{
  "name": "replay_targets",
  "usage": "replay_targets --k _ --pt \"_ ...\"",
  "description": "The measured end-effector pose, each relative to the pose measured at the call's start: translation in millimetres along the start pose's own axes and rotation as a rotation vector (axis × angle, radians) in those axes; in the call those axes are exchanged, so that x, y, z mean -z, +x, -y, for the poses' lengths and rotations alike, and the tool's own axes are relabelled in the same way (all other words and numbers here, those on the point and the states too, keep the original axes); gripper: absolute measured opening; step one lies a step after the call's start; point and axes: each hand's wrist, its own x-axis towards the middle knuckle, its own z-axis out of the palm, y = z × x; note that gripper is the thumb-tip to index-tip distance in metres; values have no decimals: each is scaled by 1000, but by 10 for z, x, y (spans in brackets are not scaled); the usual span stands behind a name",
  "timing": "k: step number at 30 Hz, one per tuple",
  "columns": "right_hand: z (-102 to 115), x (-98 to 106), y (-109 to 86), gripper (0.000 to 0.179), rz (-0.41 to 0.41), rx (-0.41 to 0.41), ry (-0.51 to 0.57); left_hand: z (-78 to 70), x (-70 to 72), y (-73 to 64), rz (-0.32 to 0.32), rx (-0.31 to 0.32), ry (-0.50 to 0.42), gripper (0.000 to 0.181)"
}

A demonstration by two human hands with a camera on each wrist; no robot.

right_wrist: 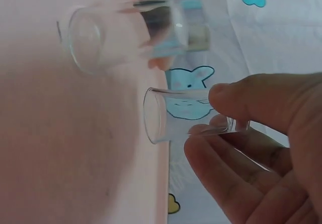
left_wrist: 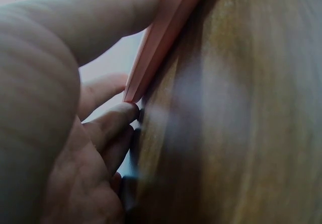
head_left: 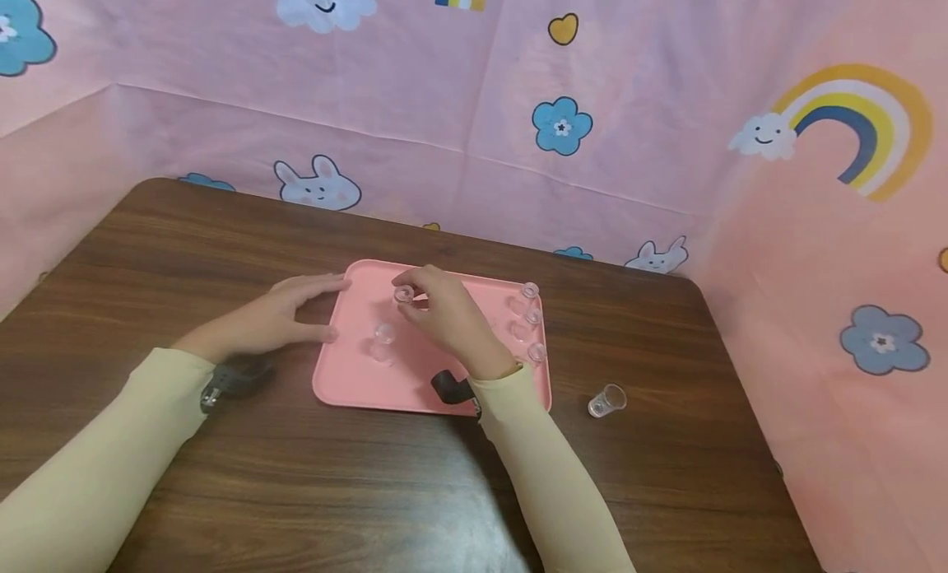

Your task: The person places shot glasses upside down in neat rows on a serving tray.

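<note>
My right hand pinches a clear shot glass near its thick base between thumb and fingers. That glass is turned rim down, close over the pink tray. Next to it a second shot glass stands rim down on the tray's left part; it shows large in the right wrist view. My left hand lies at the tray's left edge with fingers and thumb spread and fairly straight. In the left wrist view its thumb and fingertips are right at the tray's rim.
Along the tray's right side, three more shot glasses stand rim down in a row. One shot glass stands upright on the brown wooden table, right of the tray. A patterned pink cloth hangs behind and beside the table.
</note>
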Motion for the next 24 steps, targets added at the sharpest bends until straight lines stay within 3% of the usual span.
replay_targets --k 12,24 --pt "17 -76 93 21 45 17 -172 -47 -10 -19 -16 19 7 78" --pt "11 -120 184 27 113 -7 -196 -35 -19 -16 -18 -1 -1 78"
